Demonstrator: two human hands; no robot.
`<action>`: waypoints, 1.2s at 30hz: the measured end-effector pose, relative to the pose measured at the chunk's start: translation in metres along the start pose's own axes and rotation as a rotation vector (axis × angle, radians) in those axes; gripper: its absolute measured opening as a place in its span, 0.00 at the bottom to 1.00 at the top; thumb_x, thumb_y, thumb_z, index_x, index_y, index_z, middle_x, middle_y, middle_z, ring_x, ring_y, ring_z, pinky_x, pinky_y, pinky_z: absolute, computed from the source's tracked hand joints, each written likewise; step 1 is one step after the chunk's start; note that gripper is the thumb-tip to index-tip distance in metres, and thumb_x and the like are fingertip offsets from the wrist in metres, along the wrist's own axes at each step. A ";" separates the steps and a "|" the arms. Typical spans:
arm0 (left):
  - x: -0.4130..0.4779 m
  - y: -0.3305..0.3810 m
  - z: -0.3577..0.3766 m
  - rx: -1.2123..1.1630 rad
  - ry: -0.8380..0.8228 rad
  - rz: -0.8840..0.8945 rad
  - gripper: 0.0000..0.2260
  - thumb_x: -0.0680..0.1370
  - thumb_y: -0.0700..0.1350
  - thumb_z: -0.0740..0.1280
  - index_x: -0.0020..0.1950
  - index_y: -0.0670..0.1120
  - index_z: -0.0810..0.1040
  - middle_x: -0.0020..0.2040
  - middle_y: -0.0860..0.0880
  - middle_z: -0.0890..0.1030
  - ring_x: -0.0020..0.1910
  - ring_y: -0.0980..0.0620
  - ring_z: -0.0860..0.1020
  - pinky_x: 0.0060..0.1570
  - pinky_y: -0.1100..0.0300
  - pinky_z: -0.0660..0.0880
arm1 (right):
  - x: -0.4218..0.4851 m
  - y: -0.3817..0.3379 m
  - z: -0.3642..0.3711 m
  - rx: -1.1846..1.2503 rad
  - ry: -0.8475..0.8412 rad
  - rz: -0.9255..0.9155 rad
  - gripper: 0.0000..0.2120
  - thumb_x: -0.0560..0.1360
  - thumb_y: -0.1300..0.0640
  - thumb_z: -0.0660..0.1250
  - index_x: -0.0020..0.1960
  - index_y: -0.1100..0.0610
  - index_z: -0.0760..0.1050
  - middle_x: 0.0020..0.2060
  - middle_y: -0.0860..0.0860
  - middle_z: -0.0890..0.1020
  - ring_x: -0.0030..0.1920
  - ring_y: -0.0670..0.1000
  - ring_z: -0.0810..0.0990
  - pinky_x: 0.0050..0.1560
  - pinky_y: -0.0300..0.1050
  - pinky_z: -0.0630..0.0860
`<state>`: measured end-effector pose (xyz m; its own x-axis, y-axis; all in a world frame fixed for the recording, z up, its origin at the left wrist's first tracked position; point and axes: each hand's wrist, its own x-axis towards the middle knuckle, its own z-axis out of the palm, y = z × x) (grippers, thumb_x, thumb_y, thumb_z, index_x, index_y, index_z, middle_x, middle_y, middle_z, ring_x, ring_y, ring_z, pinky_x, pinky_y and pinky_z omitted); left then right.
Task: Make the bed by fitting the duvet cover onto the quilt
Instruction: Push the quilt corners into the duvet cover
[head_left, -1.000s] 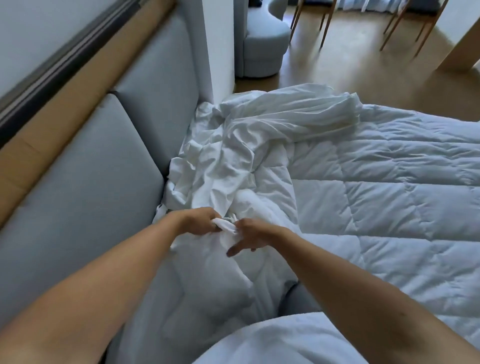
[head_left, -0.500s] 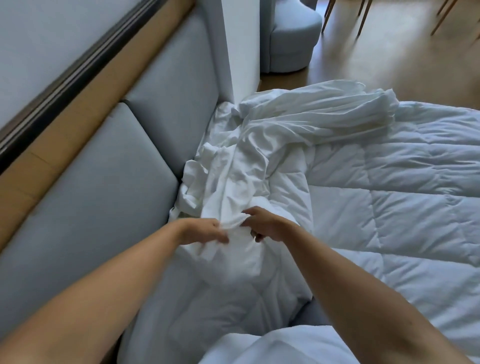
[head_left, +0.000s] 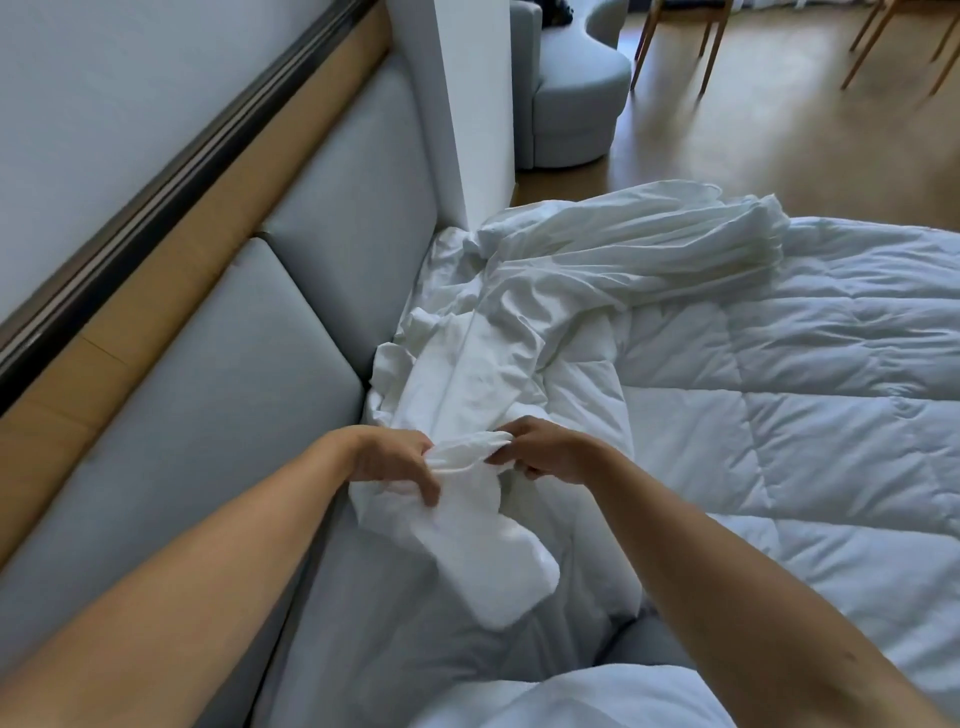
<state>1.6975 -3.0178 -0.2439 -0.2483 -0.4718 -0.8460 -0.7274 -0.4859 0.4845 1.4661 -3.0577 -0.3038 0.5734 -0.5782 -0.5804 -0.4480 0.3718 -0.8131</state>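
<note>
Close against the padded grey headboard (head_left: 171, 415), at the near corner of the bed, the person works both hands into a bunched strip of thin white cotton duvet cover (head_left: 519, 343). The left hand (head_left: 395, 462) has its fingers curled around a gathered fold of that fabric, the thumb pressing down across a lower lobe of cloth. The right hand (head_left: 545, 452) pinches the same fold from the other side, so the two hands sit very near each other with only a short rope of cloth between them. Whether a corner of the filling is trapped inside that pinch cannot be told, since the cloth hides it.

The cover lies crumpled along the headboard side and runs away toward a white pillar (head_left: 467, 104), with a pleated heap of it resting on top of the puffy white quilted quilt (head_left: 779, 415). That quilt is spread flat over the rest of the bed, almost wholly uncovered.

By this layout the step in hand looks like securing one corner, matching cover to filling, and the task seems early. The next move likely calls for a firm two-handed hold on this corner while the loose heap is drawn down over the exposed quilt, keeping the fabric from twisting. A grey upholstered armchair (head_left: 571, 98) stands beyond on the wooden floor (head_left: 779, 130).
</note>
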 end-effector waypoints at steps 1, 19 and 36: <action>-0.001 0.002 0.002 -0.037 -0.054 -0.013 0.14 0.62 0.36 0.72 0.47 0.39 0.82 0.48 0.37 0.84 0.49 0.38 0.81 0.51 0.48 0.79 | 0.000 0.001 0.003 0.071 0.011 0.012 0.06 0.73 0.63 0.70 0.49 0.58 0.82 0.32 0.49 0.70 0.28 0.45 0.66 0.29 0.38 0.61; 0.004 0.003 0.000 -0.342 -0.196 -0.008 0.16 0.64 0.35 0.73 0.52 0.37 0.81 0.51 0.37 0.81 0.46 0.42 0.83 0.49 0.54 0.81 | -0.010 0.020 -0.008 0.375 -0.131 0.132 0.06 0.73 0.57 0.72 0.50 0.53 0.79 0.32 0.48 0.70 0.27 0.46 0.62 0.25 0.39 0.60; 0.009 0.044 0.028 0.051 0.036 0.111 0.21 0.70 0.37 0.77 0.62 0.43 0.78 0.48 0.50 0.83 0.45 0.56 0.82 0.46 0.62 0.79 | -0.016 0.008 -0.007 -0.070 -0.222 0.147 0.10 0.75 0.67 0.69 0.50 0.54 0.78 0.34 0.48 0.76 0.30 0.45 0.71 0.30 0.38 0.69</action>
<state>1.6453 -3.0225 -0.2369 -0.3067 -0.5477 -0.7784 -0.7284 -0.3914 0.5624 1.4488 -3.0505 -0.3013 0.6315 -0.3457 -0.6940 -0.5793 0.3845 -0.7187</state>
